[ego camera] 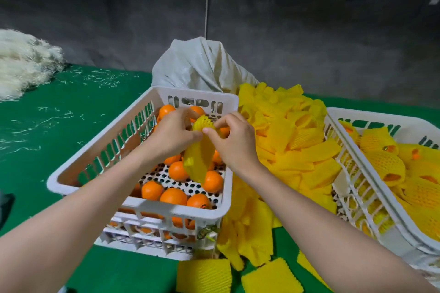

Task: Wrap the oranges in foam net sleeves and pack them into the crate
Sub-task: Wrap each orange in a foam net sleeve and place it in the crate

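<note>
Two hands are working together over a white crate (140, 204) that is sitting on the green tabletop (71, 121). The left hand (173, 137) is gripping the upper end of a yellow foam net sleeve (198, 162), fingers curled round it, while the right hand (235, 144) is pinching the same end between thumb and fingertips. The sleeve's top is bulging into a rounded shape between the hands; whether an orange is sitting inside it cannot be told. Its lower part is hanging limp and tilted, dangling above the bare oranges (177, 171) that are lying on the crate's perforated floor. Just right of this crate, a loose pile of flat sleeves (292, 147) is spilling across the tabletop and touching the crate's side. Farther right, a second white crate (362, 115) is holding wrapped oranges (385, 165) in yellow netting. A crumpled white bag (200, 66) is standing behind the first crate, and a heap of pale fibres (21, 59) is lying at the far left, well apart.
</note>
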The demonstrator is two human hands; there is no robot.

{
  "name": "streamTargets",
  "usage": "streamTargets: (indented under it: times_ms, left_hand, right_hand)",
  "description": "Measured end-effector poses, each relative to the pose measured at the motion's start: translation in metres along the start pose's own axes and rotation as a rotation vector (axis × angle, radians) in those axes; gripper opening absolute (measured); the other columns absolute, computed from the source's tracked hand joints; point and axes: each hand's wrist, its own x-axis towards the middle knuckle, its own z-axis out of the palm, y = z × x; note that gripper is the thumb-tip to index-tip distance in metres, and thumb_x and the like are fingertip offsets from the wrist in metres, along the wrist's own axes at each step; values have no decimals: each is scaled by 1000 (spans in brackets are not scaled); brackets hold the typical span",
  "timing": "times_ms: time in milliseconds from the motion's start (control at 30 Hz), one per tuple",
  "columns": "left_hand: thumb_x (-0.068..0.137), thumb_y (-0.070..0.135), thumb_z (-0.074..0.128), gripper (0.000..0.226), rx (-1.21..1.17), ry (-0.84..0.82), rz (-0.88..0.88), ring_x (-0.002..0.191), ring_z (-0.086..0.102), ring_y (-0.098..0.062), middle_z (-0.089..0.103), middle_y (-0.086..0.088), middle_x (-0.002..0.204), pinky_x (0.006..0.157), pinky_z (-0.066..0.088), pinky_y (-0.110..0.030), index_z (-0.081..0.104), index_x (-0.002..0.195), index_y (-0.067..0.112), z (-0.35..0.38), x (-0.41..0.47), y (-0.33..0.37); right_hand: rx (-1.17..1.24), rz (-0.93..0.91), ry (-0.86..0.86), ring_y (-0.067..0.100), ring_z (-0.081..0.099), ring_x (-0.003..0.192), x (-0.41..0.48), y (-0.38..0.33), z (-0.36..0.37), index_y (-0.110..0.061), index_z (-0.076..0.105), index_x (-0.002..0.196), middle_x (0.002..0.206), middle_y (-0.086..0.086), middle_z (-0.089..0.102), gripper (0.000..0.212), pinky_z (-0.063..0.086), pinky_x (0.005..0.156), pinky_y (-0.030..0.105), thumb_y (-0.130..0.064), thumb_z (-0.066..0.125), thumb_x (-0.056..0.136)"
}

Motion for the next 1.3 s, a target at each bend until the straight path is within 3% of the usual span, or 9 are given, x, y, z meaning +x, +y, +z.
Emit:
streamTargets:
  times_ms: [133, 233, 333, 467, 567, 700, 933, 1133, 1300]
  left_hand:
    - [80, 18, 73, 28, -359, -200, -247, 80, 64, -23, 67, -9, 91, 70, 51, -37, 61, 105, 14, -15, 8, -39]
    - [79, 33, 73, 30, -614, -238, -406, 72, 65, -24, 67, -7, 84, 60, 53, -33, 63, 96, 11, -28, 20, -69]
    - [87, 24, 64, 14, 150, -425, -335, 69, 63, -19, 66, -7, 83, 56, 52, -27, 64, 90, 10, -40, 33, -108]
    - [82, 41, 68, 33, 694, -921, -409, 64, 54, -15, 58, 0, 73, 59, 47, -24, 59, 75, 9, -38, 30, -138]
    - [85, 40, 66, 35, 860, -956, -406, 59, 47, -14, 46, 1, 64, 53, 41, -20, 59, 76, 7, -25, 22, -147]
    - [83, 46, 67, 57, 970, -1018, -428, 103, 57, -20, 61, -7, 119, 78, 44, -25, 55, 126, 9, -14, 15, -153]
    - [82, 40, 69, 61, 978, -968, -329, 118, 54, -26, 56, -12, 131, 92, 47, -31, 51, 131, 7, -12, 12, -150]
    - [73, 30, 76, 28, 587, -734, -313, 73, 56, -21, 56, -7, 75, 61, 48, -28, 59, 78, 9, -34, 12, -136]
    - [95, 32, 54, 27, -572, -329, -477, 82, 67, -23, 66, -17, 106, 71, 58, -34, 59, 106, 8, -34, 5, -107]
  right_hand:
    - [221, 240, -174, 2, 35, 54, 0, -7, 42, -22, 35, 69, 64, -7, 33, 31, 28, 48, 16, -9, 58, 84]
    - [432, 623, -123, 7, 35, 55, 3, -1, 63, -11, 52, 80, 69, 6, 45, 9, 30, 45, 16, -11, 53, 89]
    - [838, 972, -125, 13, 50, 59, 6, 6, 68, -9, 59, 99, 74, 8, 56, 11, 41, 46, 19, -16, 53, 92]
    - [852, 967, -267, 8, 54, 46, 8, 11, 71, -15, 57, 77, 54, -4, 58, 17, 39, 42, 17, -20, 52, 92]
    - [781, 880, -377, 3, 51, 40, 5, 12, 72, -17, 54, 68, 44, -10, 55, 24, 38, 44, 17, -20, 52, 91]
    - [787, 864, -420, 3, 49, 37, 3, 14, 71, -17, 50, 60, 42, -10, 52, 30, 36, 41, 15, -16, 52, 90]
    - [698, 827, -477, 12, 55, 64, 0, 6, 74, -18, 58, 65, 53, -9, 60, 23, 44, 62, 25, -7, 53, 85]
    - [766, 859, -536, 17, 58, 72, 0, -2, 67, -14, 62, 85, 76, 2, 63, 13, 47, 60, 28, -10, 52, 92]
    - [1051, 942, -511, 16, 66, 64, 2, -5, 40, -7, 72, 93, 76, 8, 70, 27, 52, 55, 24, -21, 57, 75]
